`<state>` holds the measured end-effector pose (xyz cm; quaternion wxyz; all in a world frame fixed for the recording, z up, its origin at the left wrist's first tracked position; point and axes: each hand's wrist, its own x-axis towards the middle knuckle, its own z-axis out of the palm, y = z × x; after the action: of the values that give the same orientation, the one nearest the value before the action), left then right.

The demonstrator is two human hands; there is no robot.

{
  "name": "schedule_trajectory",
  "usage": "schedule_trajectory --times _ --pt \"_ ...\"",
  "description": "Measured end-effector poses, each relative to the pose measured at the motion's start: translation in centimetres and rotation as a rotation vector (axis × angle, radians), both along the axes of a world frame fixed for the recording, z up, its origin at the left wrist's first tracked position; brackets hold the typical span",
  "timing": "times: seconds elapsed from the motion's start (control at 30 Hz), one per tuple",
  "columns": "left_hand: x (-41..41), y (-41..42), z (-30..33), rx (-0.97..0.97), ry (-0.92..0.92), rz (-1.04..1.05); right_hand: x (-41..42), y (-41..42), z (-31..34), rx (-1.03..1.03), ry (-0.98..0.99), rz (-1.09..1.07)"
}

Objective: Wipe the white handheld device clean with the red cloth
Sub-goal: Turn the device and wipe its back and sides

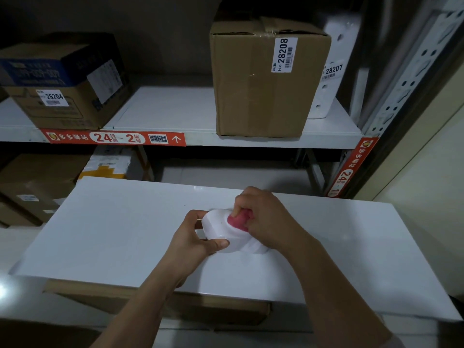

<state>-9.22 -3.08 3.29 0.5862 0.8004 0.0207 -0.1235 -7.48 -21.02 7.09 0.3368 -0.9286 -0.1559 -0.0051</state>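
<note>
The white handheld device [221, 229] lies on a white board [113, 234] in the middle of the view. My left hand [190, 237] grips its left end, thumb along the near side and fingers behind. My right hand [263, 217] holds a bunched red cloth [239, 218] and presses it onto the device's top right part. Most of the cloth is hidden inside my fist, and the device's right end is covered by that hand.
The white board rests on a cardboard box [175, 305]. Behind it stands a metal shelf [175, 140] carrying a tall brown box [263, 81] labelled 28208 and a smaller box [62, 96] at the left. Parcels [37, 187] sit on the lower level.
</note>
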Motion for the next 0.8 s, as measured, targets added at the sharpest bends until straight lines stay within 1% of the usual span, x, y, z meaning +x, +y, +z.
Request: schedule_trajectory --times 0.07,0.2,0.3,0.43,0.53,0.63,0.73,0.8 --pt "-0.1 0.0 0.0 -0.03 0.014 0.013 -0.1 -0.8 0.1 0.008 0.033 -0.007" --pt "-0.1 0.0 0.2 -0.086 0.061 0.046 -0.8 -3.4 -0.3 -0.141 0.13 -0.113" --pt "-0.1 -0.1 0.4 -0.086 0.074 0.052 -1.0 -3.6 -0.6 -0.212 0.125 -0.133" --pt "0.0 -0.3 0.4 -0.08 0.108 0.085 -0.6 -0.9 -0.5 -0.187 0.006 0.0" --pt "-0.1 -0.3 0.4 -0.096 0.129 0.094 -0.7 0.1 0.0 -0.158 -0.03 0.048" --pt "-0.2 -0.3 0.5 -0.142 0.153 0.112 -0.8 -1.4 -0.4 -0.081 0.031 -0.042" --pt "-0.2 -0.3 0.6 -0.172 0.174 0.111 -0.8 -3.4 -1.4 -0.104 0.09 -0.142" --pt "-0.1 -0.3 0.6 -0.186 0.184 0.103 -0.9 -3.6 -1.4 -0.128 0.1 -0.153"
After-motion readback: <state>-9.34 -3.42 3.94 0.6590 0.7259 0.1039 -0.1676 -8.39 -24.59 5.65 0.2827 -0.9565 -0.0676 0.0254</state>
